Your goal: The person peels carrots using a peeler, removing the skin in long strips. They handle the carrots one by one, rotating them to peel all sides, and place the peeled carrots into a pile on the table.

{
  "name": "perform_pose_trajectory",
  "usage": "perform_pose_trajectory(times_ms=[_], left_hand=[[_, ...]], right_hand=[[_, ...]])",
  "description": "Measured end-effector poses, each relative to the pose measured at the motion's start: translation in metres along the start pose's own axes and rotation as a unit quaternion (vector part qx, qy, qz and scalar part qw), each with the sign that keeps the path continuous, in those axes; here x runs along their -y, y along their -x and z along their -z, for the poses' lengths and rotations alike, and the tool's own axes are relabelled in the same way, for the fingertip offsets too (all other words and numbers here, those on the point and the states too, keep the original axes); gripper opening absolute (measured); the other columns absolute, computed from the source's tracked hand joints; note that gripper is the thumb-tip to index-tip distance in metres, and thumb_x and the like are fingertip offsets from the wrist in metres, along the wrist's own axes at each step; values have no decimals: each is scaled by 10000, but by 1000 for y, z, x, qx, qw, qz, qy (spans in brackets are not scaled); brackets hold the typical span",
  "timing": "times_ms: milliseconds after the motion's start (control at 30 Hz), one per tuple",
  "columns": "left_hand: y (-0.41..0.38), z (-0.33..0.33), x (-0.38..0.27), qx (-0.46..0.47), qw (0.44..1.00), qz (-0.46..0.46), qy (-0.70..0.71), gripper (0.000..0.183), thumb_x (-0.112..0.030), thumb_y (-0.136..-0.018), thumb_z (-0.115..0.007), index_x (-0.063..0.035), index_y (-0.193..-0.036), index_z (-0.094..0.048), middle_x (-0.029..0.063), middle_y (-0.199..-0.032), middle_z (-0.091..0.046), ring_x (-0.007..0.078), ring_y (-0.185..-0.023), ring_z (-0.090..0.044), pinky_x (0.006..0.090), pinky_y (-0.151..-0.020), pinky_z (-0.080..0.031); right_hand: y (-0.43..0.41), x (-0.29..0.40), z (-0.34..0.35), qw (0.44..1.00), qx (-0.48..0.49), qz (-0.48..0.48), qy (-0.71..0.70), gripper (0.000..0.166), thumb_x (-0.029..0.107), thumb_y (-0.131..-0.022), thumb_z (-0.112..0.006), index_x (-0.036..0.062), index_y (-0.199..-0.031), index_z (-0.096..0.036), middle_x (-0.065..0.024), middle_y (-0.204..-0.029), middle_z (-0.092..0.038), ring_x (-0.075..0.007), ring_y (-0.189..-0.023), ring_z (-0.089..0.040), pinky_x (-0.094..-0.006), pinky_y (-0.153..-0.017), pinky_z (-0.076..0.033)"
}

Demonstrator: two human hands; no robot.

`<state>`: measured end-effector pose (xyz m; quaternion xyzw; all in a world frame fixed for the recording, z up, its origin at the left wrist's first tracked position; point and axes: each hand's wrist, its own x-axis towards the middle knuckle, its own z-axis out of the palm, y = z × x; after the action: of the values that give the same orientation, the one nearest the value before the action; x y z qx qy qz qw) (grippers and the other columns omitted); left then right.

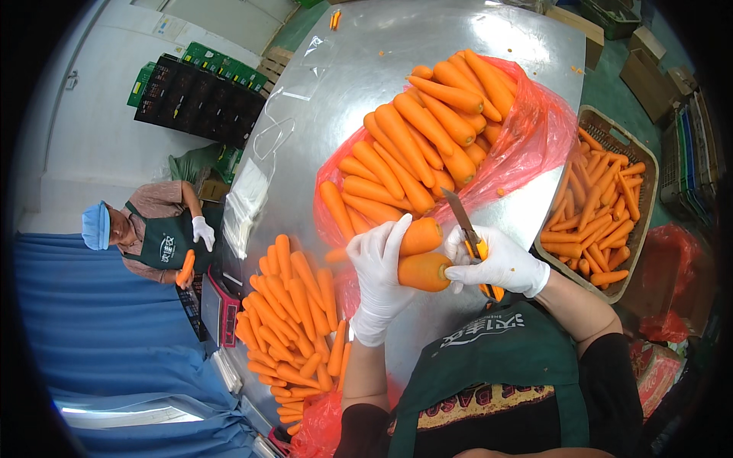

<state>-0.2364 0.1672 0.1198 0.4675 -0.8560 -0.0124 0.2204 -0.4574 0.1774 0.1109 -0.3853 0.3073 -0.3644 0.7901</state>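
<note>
Gloved in white, my left hand (379, 275) grips two thick carrots side by side, an upper carrot (421, 236) and a lower carrot (422, 272), with their stem ends pointing right. My right hand (498, 260), also gloved, holds a yellow and black utility knife (480, 247). Its blade (456, 210) is out and points up and away from me. The right thumb touches the stem end of the lower carrot. Just beyond my hands, a heap of large carrots (406, 143) lies on an opened red plastic bag (538, 123).
A pile of slimmer carrots (292, 320) lies left on the metal table (343, 68). A plastic crate (638, 252) of carrots stands right. Clear bags (247, 200) and a red scale (228, 315) line the left edge. A co-worker (163, 229) beyond holds a carrot.
</note>
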Motion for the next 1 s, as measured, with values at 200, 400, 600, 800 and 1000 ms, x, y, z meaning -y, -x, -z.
perform_pose_trajectory(times_ms=[200, 400, 600, 800, 1000], left_hand=[[-2, 0, -3, -25, 999, 23, 9, 791, -237, -668, -809, -59, -1361, -470, 102, -1185, -544, 278, -1106, -514, 420, -1015, -320], [-7, 4, 7, -252, 495, 289, 780, 440, -167, -857, -603, -12, -1243, -459, 115, -1097, -522, 245, -1055, -537, 438, -1012, -400], [-8, -14, 33, -211, 161, 360, 895, 471, -380, -924, -512, 29, -1152, -459, 170, -1004, -509, 298, -919, -520, 444, -891, -463], [4, -33, 33, -217, 115, 402, 882, 544, -439, -935, -493, 63, -1137, -440, 184, -1018, -493, 315, -924, -522, 452, -865, -473], [1, -32, 28, -250, 158, 404, 865, 522, -434, -931, -500, 48, -1122, -444, 181, -1016, -492, 307, -917, -521, 453, -856, -471]], right_hand=[[-3, -2, 4, 998, 8, 4, -57, 109, 56, -901, -646, 26, -976, -573, -61, -784, -639, -136, -729, -665, -254, -678, -508], [-9, -12, 6, 973, -137, 133, 128, 181, 41, -908, -588, 10, -1084, -614, -77, -788, -648, -105, -726, -641, -250, -662, -489], [-14, -43, 3, 736, -217, 351, 536, 430, 38, -725, -697, 98, -1148, -647, -61, -713, -575, -193, -628, -614, -326, -556, -469], [-15, -47, 1, 660, -245, 342, 622, 495, 105, -666, -707, 117, -1158, -650, -39, -686, -511, -210, -591, -571, -348, -520, -440], [-17, -48, 5, 665, -245, 320, 629, 494, 79, -661, -694, 110, -1152, -650, -46, -685, -501, -226, -588, -572, -364, -529, -445]])
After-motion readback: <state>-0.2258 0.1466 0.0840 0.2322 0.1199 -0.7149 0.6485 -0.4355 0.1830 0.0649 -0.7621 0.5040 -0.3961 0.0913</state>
